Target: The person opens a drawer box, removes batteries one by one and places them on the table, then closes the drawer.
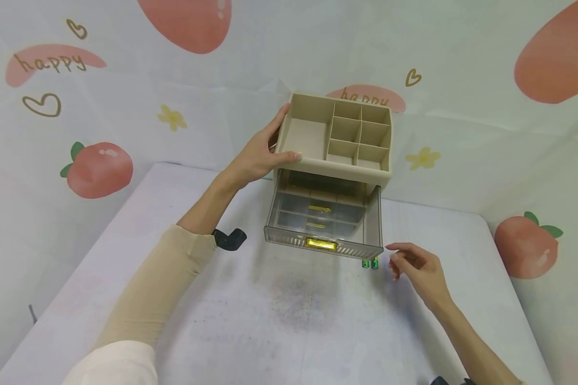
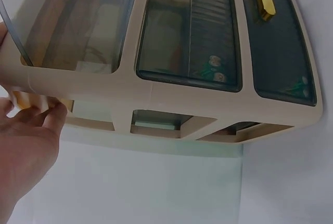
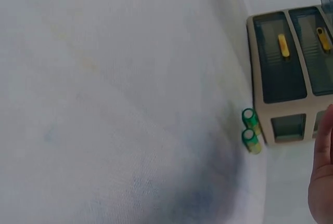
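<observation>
A beige desktop organizer [image 1: 334,167] has its clear grey top drawer [image 1: 289,233] pulled out, with a gold handle [image 1: 321,244] on the front. My left hand [image 1: 257,155] grips the organizer's upper left corner, thumb on the top front edge. In the left wrist view, its fingers [image 2: 54,117] curl at a side opening. My right hand [image 1: 421,272] hovers near the drawer's front right corner, fingers loosely bent and holding nothing. Two green batteries [image 3: 251,135] stand on the table by the organizer's right side. Through the closed lower drawers, small green items [image 2: 212,70] show dimly.
The organizer's open top has one large compartment [image 1: 305,138] and several small ones. It stands on a white-covered table [image 1: 298,342], close to a printed cloth backdrop [image 1: 231,107]. A black strap piece [image 1: 230,239] shows at the left wrist.
</observation>
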The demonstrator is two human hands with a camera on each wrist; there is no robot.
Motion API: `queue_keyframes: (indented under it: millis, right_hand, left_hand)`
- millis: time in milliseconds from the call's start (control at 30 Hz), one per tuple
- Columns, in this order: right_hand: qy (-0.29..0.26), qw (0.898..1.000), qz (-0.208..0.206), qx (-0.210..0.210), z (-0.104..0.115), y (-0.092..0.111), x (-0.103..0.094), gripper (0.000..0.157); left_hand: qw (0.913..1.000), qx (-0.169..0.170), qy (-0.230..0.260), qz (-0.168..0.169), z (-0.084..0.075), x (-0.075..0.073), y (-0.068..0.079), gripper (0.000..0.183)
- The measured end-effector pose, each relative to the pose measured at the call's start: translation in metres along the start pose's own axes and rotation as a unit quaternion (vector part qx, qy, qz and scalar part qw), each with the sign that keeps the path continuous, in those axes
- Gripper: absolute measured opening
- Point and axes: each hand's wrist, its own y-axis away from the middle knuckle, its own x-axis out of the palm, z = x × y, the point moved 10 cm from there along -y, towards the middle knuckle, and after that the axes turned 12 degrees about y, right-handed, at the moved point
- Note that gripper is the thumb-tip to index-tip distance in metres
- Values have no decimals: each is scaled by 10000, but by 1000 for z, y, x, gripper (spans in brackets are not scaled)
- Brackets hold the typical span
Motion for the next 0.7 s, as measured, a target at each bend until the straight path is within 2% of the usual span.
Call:
queue_keyframes:
  millis: [233,533,700]
  right_hand:
    - [116,9999,23,-99,16,9,4,15]
    - [-316,9988,38,-373,40,17,13,17]
    - [-747,9938,14,-827,58,22,19,23]
  left_hand:
    - [10000,11,24,3,0,0,0,99]
    - [10000,-28,26,20,1,0,-1,99]
    - [10000,-56,20,26,1,1,-2,101]
